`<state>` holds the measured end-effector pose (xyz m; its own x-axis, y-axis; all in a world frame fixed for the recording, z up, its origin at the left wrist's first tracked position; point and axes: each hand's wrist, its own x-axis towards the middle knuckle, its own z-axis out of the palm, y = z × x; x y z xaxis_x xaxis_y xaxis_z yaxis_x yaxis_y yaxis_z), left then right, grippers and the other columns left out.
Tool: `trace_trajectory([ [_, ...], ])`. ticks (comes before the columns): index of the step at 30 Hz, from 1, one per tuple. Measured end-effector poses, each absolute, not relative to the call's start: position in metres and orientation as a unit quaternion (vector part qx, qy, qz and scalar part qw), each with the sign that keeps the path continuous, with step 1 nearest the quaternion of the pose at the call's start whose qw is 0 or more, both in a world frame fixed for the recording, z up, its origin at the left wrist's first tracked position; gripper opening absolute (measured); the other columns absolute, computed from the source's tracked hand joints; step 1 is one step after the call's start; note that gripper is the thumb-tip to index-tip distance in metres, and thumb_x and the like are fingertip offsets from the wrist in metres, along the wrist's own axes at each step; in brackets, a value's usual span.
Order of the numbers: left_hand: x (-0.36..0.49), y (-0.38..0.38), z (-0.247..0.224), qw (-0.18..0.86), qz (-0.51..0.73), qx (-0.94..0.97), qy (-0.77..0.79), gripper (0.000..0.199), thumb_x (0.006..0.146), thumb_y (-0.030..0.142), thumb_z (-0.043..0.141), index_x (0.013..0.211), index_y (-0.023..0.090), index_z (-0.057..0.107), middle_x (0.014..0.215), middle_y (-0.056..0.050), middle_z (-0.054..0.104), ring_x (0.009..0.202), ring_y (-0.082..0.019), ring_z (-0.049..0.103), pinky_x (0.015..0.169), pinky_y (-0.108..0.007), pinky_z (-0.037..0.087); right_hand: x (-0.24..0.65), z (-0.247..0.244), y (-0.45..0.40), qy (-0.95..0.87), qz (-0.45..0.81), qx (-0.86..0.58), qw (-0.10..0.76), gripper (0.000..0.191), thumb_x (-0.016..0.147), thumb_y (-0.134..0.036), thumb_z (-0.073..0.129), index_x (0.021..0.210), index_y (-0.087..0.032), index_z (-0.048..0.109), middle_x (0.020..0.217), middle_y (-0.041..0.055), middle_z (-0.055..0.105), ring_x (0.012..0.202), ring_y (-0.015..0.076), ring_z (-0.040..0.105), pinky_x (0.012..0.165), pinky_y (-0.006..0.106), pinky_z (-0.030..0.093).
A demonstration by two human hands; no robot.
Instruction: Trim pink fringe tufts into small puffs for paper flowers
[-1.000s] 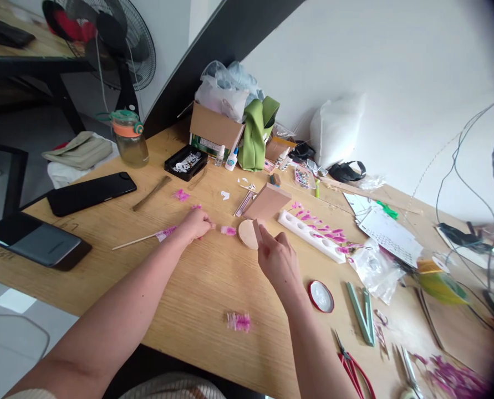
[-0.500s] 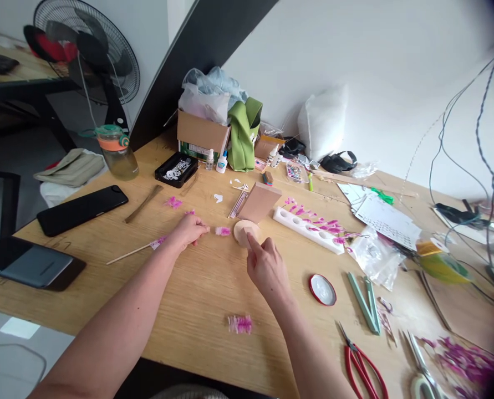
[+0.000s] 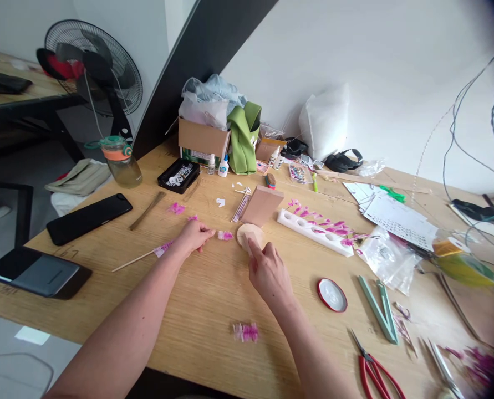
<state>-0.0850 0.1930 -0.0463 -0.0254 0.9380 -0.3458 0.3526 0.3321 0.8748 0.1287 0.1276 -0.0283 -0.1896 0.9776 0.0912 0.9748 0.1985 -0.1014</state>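
My left hand (image 3: 197, 235) is closed in a pinch at the left end of a small pink-and-white fuzzy strip (image 3: 225, 235); any thin wire between them is too fine to see. To the right of that strip lies a round wooden disc (image 3: 242, 231). My right hand (image 3: 269, 269) reaches over the disc, its index finger stretched along a small flat wooden block (image 3: 251, 242) and its other fingers curled. A second fringed pink strip (image 3: 245, 332) rests near the table's front edge. Left of my left hand, a thin stick (image 3: 132, 261) has pink fringe at one end.
A white holder (image 3: 313, 235) with pink fuzzy stems stands right of a brown block (image 3: 262, 205). A jar lid (image 3: 332, 295), green folding tool (image 3: 378, 310), red-handled pliers (image 3: 373, 366) and scissors (image 3: 444, 366) lie right. Two phones (image 3: 89, 219) and a bottle (image 3: 122, 166) sit left.
The view has shifted slightly, so everything appears a little lower and farther right. The fuzzy strip by my left fingers looks rounder and more twisted. Both hands keep nearly the same places.
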Motion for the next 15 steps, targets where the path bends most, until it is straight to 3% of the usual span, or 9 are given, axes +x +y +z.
trace_trajectory([
  [15,-0.0829,0.1953,-0.0567,0.437,0.269,0.543,0.665,0.011,0.08,0.02,0.063,0.07,0.014,0.064,0.049,0.006,0.046,0.037,-0.007,0.039,0.037,-0.02,0.03,0.1317,-0.0196,0.1219,-0.767,0.013,-0.633,0.103,0.056,0.086,-0.013,0.045,0.141,-0.026,0.043,0.091,0.0064,0.048,0.081,0.0194,0.051,0.071,0.027,0.04],
])
